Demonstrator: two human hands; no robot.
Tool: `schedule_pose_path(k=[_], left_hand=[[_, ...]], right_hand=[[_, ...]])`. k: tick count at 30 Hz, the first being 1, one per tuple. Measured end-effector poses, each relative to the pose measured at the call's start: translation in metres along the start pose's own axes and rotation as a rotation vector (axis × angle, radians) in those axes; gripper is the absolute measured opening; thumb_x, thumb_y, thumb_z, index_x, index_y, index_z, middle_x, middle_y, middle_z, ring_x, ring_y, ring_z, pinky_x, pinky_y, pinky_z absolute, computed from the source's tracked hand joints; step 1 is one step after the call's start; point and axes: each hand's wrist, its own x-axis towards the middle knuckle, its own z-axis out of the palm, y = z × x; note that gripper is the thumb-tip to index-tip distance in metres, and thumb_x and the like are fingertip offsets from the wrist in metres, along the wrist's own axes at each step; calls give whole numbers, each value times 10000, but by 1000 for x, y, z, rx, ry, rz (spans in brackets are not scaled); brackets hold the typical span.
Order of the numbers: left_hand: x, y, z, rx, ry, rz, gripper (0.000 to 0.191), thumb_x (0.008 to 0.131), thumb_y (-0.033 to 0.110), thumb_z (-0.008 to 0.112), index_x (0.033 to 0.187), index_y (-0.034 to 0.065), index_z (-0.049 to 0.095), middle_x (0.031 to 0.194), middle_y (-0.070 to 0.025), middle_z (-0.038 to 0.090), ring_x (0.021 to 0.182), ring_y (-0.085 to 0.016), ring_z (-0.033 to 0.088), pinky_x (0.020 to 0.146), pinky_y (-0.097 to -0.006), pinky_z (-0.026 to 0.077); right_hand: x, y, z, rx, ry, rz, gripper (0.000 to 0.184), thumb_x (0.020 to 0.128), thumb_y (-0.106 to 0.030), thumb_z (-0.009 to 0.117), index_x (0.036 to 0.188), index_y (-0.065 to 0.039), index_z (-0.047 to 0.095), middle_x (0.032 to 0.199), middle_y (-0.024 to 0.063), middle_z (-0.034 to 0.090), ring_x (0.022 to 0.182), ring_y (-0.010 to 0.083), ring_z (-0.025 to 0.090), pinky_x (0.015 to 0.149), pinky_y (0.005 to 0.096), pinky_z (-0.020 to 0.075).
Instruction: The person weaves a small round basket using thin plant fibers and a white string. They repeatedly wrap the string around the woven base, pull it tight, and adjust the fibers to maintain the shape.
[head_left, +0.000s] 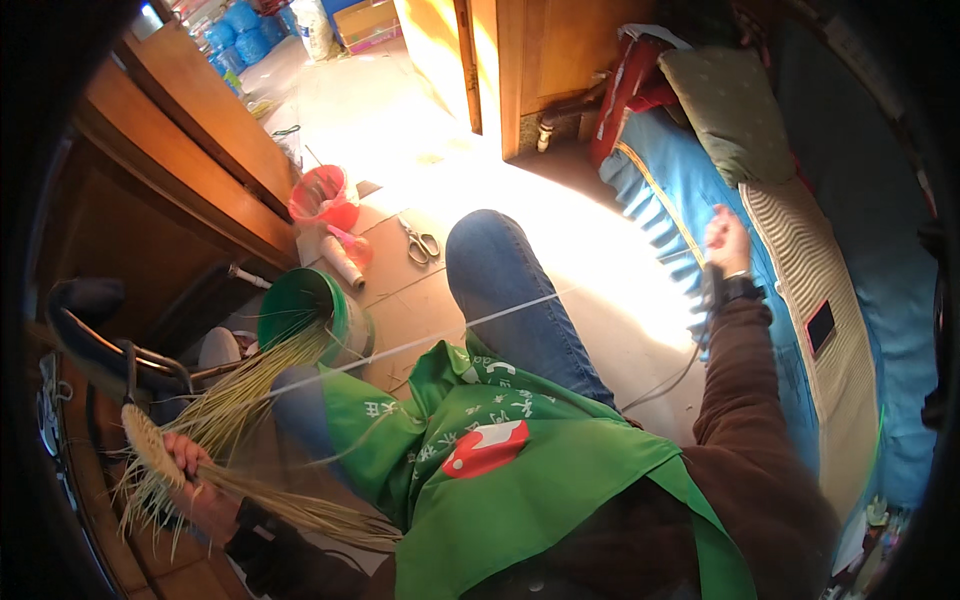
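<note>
My left hand (196, 480), at the lower left, grips a bundle of dry plant stalks (300, 504) beside a pale coiled woven piece (150, 444). Loose stalk ends fan out below that piece. A pale flat strand (450, 326) stretches from near the left hand across my knees towards the right side. My right hand (726, 236) is raised at the right, slightly blurred, with its fingers curled; a thin strand runs to it, so it seems to pinch the strand's end. Longer yellow-green stalks (232, 397) lean out of a tipped green bucket (349, 319).
Scissors (421, 244), a cone of thread (343, 262) and a red bucket (326, 199) are on the tiled floor. At the right, a bed or couch (832, 300) with a striped cover holds a phone (820, 328) and a cushion (731, 112). Wooden doors (202, 127) stand at the upper left.
</note>
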Motion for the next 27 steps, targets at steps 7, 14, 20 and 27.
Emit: schedule_pose_path(k=[7,14,20,27], left_hand=[[49,47,-18,-81,197,60,209,953,150,608,994,10,459,783,-24,409,634,-117,398,536,-227,359],[-13,-139,169,1663,-648,206,215,924,80,569,1125,5,587,1063,-124,584,931,-186,586,795,-316,489],[-54,-221,216,1180,-750,-387,135,945,-18,535,1075,-11,572,935,-50,628,856,-77,586,747,-227,461],[-63,-222,200,1136,-684,-411,115,941,-17,547,1052,-7,574,851,-29,593,757,-66,537,670,-224,430]], right_hand=[[74,-147,-178,14,242,-241,234,1010,-345,470,944,-162,599,563,-52,383,393,130,333,371,294,272],[-55,14,97,-297,-183,-88,353,907,-308,647,1155,-62,601,610,-98,364,469,22,314,446,188,314],[-238,152,233,-653,-1471,646,178,958,-206,590,990,-71,701,709,-41,541,617,50,460,546,213,383],[-230,147,237,-155,-1433,807,222,988,-221,548,1020,-33,661,679,-44,514,579,47,409,520,197,338]])
